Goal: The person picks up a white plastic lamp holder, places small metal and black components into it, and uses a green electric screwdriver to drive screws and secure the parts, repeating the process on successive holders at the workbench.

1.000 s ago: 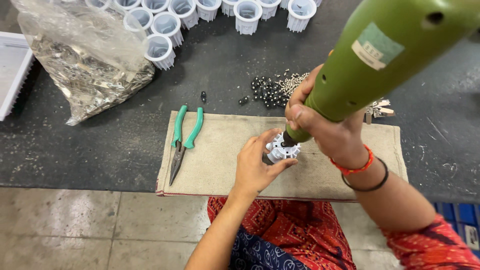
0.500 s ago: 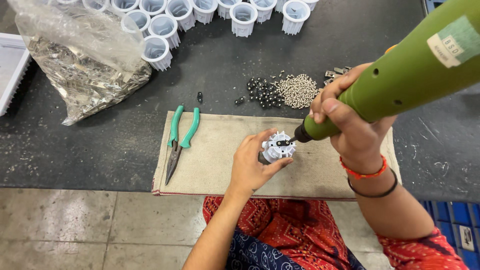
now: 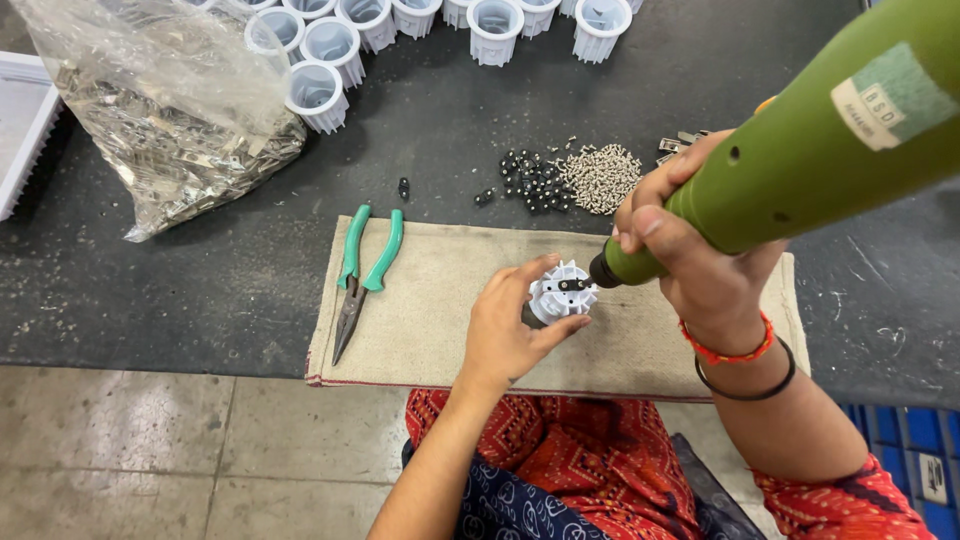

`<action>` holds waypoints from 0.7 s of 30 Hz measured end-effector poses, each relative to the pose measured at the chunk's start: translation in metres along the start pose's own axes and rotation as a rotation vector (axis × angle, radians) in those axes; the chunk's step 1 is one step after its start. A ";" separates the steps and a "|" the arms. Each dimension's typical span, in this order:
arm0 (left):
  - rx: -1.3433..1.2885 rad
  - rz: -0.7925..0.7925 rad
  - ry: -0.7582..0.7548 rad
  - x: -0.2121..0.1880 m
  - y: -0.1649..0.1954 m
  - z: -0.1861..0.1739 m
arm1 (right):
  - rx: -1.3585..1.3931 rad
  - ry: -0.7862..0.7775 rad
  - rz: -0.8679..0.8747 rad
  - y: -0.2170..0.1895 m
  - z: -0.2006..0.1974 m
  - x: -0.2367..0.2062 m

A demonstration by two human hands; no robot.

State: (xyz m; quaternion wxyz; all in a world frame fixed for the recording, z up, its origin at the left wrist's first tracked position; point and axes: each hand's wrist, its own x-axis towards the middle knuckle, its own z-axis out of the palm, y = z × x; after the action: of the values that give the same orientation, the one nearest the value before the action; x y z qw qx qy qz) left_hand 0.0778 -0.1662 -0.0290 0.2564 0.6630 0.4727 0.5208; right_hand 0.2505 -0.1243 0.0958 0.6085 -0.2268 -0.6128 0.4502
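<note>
My left hand (image 3: 510, 325) grips a small white ribbed plastic part (image 3: 561, 290) and holds it tilted on its side over a beige cloth mat (image 3: 430, 310). My right hand (image 3: 700, 250) is wrapped around a thick green power screwdriver (image 3: 800, 150). Its dark tip touches the centre of the white part. Just beyond the mat lie a pile of small silver screws (image 3: 600, 177) and a cluster of small black pieces (image 3: 532, 182).
Green-handled pliers (image 3: 362, 275) lie on the mat's left end. A clear bag of metal pieces (image 3: 160, 120) sits at the far left beside a white tray (image 3: 25, 130). Several white ribbed cups (image 3: 330, 60) stand along the far edge of the dark bench (image 3: 150, 290).
The screwdriver has tilted down and its tip has come onto the white part. My left hand has turned the part towards the tip.
</note>
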 end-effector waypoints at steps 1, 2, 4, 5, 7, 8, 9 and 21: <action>0.003 0.002 0.000 0.000 0.000 0.000 | 0.002 0.013 0.005 0.000 0.002 0.001; -0.001 0.004 -0.002 0.001 0.000 0.000 | 0.003 0.027 0.010 -0.001 0.004 0.001; -0.006 0.003 -0.005 0.000 0.000 0.000 | 0.005 0.068 0.028 -0.004 0.006 0.003; 0.000 0.020 0.000 0.000 0.000 0.000 | 0.003 0.079 0.037 -0.006 0.007 0.004; 0.011 0.054 0.008 0.000 0.000 -0.001 | -0.007 0.068 0.047 -0.008 0.007 0.006; 0.015 0.061 0.007 0.000 0.000 -0.001 | -0.010 0.061 0.050 -0.009 0.006 0.006; 0.019 0.068 0.006 0.001 0.000 -0.001 | -0.007 0.049 0.047 -0.009 0.006 0.006; 0.013 0.080 0.002 0.001 0.002 -0.003 | 0.002 0.027 0.085 -0.009 0.006 0.005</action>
State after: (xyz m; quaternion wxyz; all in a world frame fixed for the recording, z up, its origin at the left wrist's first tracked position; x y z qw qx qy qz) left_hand 0.0754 -0.1669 -0.0258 0.2303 0.6825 0.4496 0.5282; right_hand 0.2468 -0.1256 0.1069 0.5971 -0.2581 -0.5942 0.4731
